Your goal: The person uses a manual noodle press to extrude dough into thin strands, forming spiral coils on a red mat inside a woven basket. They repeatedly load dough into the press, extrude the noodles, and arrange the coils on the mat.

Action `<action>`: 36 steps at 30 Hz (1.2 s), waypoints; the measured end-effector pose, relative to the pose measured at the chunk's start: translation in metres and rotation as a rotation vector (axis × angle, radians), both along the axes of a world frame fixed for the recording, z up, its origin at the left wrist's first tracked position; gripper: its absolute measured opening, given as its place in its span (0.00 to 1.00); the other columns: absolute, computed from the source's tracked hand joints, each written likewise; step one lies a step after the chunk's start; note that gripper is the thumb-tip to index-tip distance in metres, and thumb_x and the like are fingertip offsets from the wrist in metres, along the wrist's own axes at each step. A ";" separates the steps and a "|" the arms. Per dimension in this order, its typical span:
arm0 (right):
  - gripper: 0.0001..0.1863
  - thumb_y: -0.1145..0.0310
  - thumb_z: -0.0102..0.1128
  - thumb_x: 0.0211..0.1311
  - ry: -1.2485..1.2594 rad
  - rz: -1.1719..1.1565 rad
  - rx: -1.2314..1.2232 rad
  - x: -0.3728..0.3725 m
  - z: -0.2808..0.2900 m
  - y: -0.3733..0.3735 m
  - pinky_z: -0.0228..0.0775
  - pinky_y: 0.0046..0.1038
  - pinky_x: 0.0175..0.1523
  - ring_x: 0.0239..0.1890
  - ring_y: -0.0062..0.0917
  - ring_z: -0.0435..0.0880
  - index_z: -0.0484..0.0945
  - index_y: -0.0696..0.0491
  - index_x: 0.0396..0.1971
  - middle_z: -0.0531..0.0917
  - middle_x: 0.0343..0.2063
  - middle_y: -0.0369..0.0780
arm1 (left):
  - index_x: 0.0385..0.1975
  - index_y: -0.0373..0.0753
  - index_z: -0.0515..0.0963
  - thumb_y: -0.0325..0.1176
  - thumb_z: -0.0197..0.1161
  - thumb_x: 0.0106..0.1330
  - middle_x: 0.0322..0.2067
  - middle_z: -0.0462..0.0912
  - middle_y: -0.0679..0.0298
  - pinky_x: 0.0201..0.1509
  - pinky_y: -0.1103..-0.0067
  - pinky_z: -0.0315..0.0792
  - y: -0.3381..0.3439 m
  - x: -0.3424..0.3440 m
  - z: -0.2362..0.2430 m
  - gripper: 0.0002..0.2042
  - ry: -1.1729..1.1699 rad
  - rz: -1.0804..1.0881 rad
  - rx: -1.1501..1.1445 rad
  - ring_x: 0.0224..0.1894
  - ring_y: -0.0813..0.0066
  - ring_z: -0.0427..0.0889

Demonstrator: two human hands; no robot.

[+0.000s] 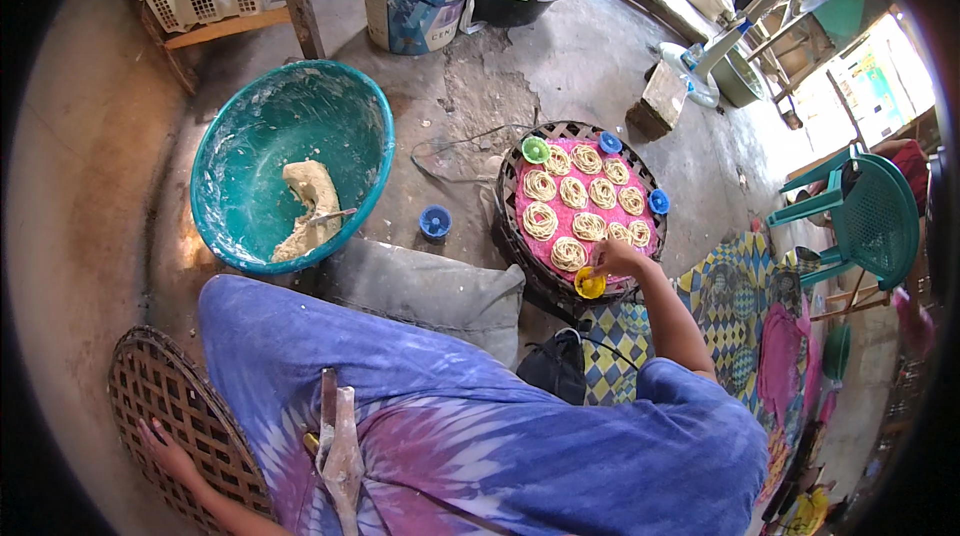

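The right hand (612, 258) reached over the round woven tray (512, 198), fingers bunched at a noodle coil (617, 233) on its pink cloth (560, 223), seemingly to place it; the left hand (168, 454) lay spread flat on an empty woven tray (160, 406), likely bracing the lean

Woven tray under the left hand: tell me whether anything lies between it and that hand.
Nothing visible does. The left hand rests flat, fingers spread, straight on the bare lattice of the empty woven tray. The tie-dye cloth lies beside the tray, not over that spot.
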State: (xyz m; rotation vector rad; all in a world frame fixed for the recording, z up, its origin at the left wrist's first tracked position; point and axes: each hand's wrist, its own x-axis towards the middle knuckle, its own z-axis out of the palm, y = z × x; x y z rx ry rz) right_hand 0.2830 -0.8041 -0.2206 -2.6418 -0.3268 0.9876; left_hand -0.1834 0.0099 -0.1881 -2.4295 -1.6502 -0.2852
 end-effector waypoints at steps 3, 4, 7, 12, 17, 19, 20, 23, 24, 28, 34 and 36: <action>0.13 0.64 0.72 0.48 0.063 -0.053 0.175 0.021 0.015 -0.012 0.75 0.27 0.40 0.34 0.24 0.83 0.84 0.55 0.33 0.86 0.31 0.39 | 0.67 0.46 0.61 0.58 0.38 0.72 0.68 0.58 0.59 0.69 0.62 0.55 -0.009 0.006 0.002 0.30 -0.024 0.001 -0.025 0.69 0.59 0.57; 0.12 0.65 0.70 0.48 -0.055 -0.137 0.170 0.031 0.023 -0.019 0.74 0.28 0.38 0.33 0.26 0.84 0.84 0.55 0.31 0.86 0.29 0.41 | 0.67 0.46 0.61 0.58 0.38 0.72 0.68 0.58 0.60 0.69 0.62 0.54 -0.013 0.008 0.003 0.30 -0.050 -0.014 -0.035 0.69 0.59 0.57; 0.10 0.65 0.66 0.50 -0.432 -0.316 -0.059 0.066 0.047 -0.029 0.74 0.31 0.38 0.31 0.32 0.84 0.84 0.56 0.29 0.85 0.28 0.46 | 0.67 0.46 0.61 0.59 0.38 0.72 0.68 0.58 0.59 0.69 0.62 0.54 -0.025 0.018 0.009 0.30 -0.075 -0.056 -0.019 0.69 0.58 0.57; 0.12 0.64 0.63 0.56 -0.624 -0.167 0.298 0.103 0.045 0.068 0.74 0.32 0.38 0.30 0.31 0.83 0.81 0.58 0.31 0.84 0.27 0.45 | 0.65 0.42 0.64 0.56 0.43 0.71 0.66 0.61 0.51 0.69 0.62 0.55 -0.053 0.043 0.021 0.29 -0.098 0.007 -0.012 0.68 0.53 0.60; 0.09 0.68 0.58 0.64 -0.109 0.085 0.806 0.057 0.031 0.276 0.72 0.22 0.37 0.29 0.18 0.80 0.78 0.60 0.33 0.81 0.26 0.37 | 0.57 0.40 0.73 0.48 0.54 0.67 0.62 0.68 0.53 0.70 0.57 0.51 -0.086 0.065 0.037 0.24 -0.441 -0.030 -0.042 0.66 0.54 0.62; 0.06 0.74 0.55 0.65 0.023 0.240 1.058 0.018 0.039 0.356 0.71 0.22 0.36 0.29 0.18 0.79 0.77 0.60 0.37 0.81 0.28 0.37 | 0.59 0.45 0.71 0.52 0.53 0.67 0.64 0.66 0.57 0.69 0.47 0.45 -0.099 0.073 0.049 0.25 -0.370 0.081 -0.015 0.67 0.53 0.61; 0.06 0.76 0.54 0.66 0.081 0.320 1.074 -0.003 0.048 0.389 0.71 0.22 0.36 0.29 0.17 0.78 0.77 0.60 0.39 0.80 0.30 0.38 | 0.61 0.48 0.70 0.53 0.51 0.68 0.66 0.63 0.58 0.70 0.50 0.43 -0.105 0.077 0.054 0.25 -0.337 0.119 -0.023 0.68 0.53 0.58; 0.07 0.77 0.54 0.65 0.182 0.571 1.241 -0.066 0.079 0.470 0.73 0.25 0.37 0.33 0.22 0.79 0.78 0.59 0.40 0.81 0.33 0.40 | 0.65 0.49 0.64 0.57 0.45 0.70 0.69 0.56 0.61 0.74 0.55 0.39 -0.116 0.088 0.071 0.28 -0.280 0.190 -0.114 0.70 0.54 0.53; 0.07 0.77 0.55 0.64 0.047 0.710 1.218 -0.084 0.091 0.487 0.73 0.27 0.38 0.33 0.27 0.80 0.78 0.58 0.40 0.81 0.34 0.42 | 0.65 0.50 0.64 0.57 0.44 0.70 0.69 0.57 0.61 0.74 0.56 0.39 -0.119 0.090 0.074 0.28 -0.276 0.189 -0.114 0.70 0.54 0.53; 0.09 0.72 0.62 0.57 -0.314 1.080 1.231 -0.135 0.131 0.523 0.69 0.38 0.51 0.44 0.41 0.77 0.81 0.53 0.39 0.80 0.42 0.44 | 0.65 0.48 0.63 0.56 0.47 0.70 0.68 0.58 0.59 0.74 0.56 0.40 -0.131 0.098 0.078 0.28 -0.289 0.201 -0.087 0.71 0.55 0.52; 0.14 0.71 0.65 0.53 -0.436 1.101 1.207 -0.121 0.133 0.510 0.63 0.42 0.57 0.53 0.42 0.71 0.80 0.50 0.42 0.76 0.50 0.44 | 0.66 0.40 0.60 0.47 0.52 0.70 0.68 0.58 0.54 0.73 0.67 0.48 -0.127 0.081 0.088 0.28 -0.768 -0.047 -0.477 0.70 0.59 0.55; 0.13 0.73 0.64 0.53 -0.527 0.889 1.179 -0.068 0.129 0.493 0.64 0.41 0.57 0.53 0.42 0.72 0.81 0.50 0.41 0.76 0.49 0.44 | 0.63 0.36 0.64 0.42 0.54 0.69 0.66 0.60 0.51 0.71 0.65 0.52 -0.121 0.037 0.098 0.26 -0.881 -0.102 -0.335 0.66 0.55 0.62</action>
